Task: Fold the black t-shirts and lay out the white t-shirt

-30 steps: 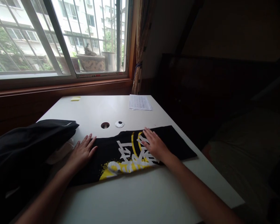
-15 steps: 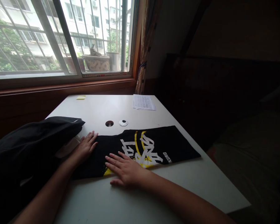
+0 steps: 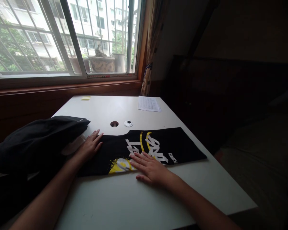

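Observation:
A black garment (image 3: 182, 143) with white lettering and yellow markings lies folded lengthwise and flat across the white table. My left hand (image 3: 90, 146) rests on its left end, fingers spread, beside a dark bundle of cloth. Near the middle of the garment, my right hand (image 3: 150, 168) lies flat over the print and the near edge, with its fingers stretched out and the thumb apart. Neither hand grips anything. The dark cloth pile (image 3: 38, 137) covers the table's left side.
Printed papers (image 3: 149, 104) lie at the far edge of the white table (image 3: 124, 204), and a yellow note (image 3: 85, 98) is at the far left. Behind the garment are a round hole (image 3: 114, 124) and a white round cover (image 3: 128, 123). A barred window stands beyond.
My right hand has slid to the right along the garment, uncovering more of the yellow and white print. My left hand stays on the left end. The view has shifted slightly.

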Tool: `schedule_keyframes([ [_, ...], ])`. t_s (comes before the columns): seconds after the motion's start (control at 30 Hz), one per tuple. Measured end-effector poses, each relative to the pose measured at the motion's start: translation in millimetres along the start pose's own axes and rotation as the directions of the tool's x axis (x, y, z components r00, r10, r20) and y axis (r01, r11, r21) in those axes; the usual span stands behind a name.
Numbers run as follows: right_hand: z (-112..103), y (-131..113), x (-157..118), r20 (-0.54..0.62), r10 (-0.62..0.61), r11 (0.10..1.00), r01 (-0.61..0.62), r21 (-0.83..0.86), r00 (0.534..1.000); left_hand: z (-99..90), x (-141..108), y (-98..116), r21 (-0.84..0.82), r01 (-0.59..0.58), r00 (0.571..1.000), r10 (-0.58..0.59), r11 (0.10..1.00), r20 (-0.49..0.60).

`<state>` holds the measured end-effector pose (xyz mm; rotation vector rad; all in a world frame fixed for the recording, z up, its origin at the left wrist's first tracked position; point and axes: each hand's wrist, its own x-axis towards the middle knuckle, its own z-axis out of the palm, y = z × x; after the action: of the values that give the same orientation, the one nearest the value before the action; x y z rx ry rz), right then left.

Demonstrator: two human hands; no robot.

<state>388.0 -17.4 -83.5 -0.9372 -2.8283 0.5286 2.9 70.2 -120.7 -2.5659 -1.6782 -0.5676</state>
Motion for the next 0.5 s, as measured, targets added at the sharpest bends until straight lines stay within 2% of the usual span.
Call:
schedule_keyframes([
  [0.07, 3.1, 0.7, -0.5, -0.092, -0.016, 1.000, 0.014, -0.026, 0.996, -10.1, 0.3, 11.9, 0.019, -0.065, 0.996, 0.067, 0.998, -0.061],
  [0.13, 5.1, 3.0, -0.9, -0.195, -0.044, 0.998, 0.035, -0.047, 0.980, -23.9, 1.1, 32.7, 0.039, -0.147, 0.986, 0.149, 0.988, -0.080],
  [0.23, 5.4, 7.8, -3.5, -0.309, -0.090, 0.995, 0.071, -0.072, 0.947, -45.6, -0.2, 76.5, -0.011, -0.328, 0.945, 0.328, 0.945, 0.017],
  [0.33, 4.4, 10.1, -7.0, -0.348, -0.129, 0.989, 0.096, -0.108, 0.929, -60.1, -10.2, 119.2, -0.094, -0.480, 0.857, 0.489, 0.872, 0.162],
  [0.4, 4.6, 10.0, -8.5, -0.350, -0.155, 0.982, 0.106, -0.154, 0.924, -63.4, -21.6, 136.8, -0.091, -0.504, 0.833, 0.512, 0.859, 0.209],
  [0.5, 5.7, 9.8, -9.2, -0.354, -0.174, 0.972, 0.103, -0.209, 0.919, -61.3, -40.6, 140.9, -0.015, -0.480, 0.849, 0.469, 0.877, 0.244],
])
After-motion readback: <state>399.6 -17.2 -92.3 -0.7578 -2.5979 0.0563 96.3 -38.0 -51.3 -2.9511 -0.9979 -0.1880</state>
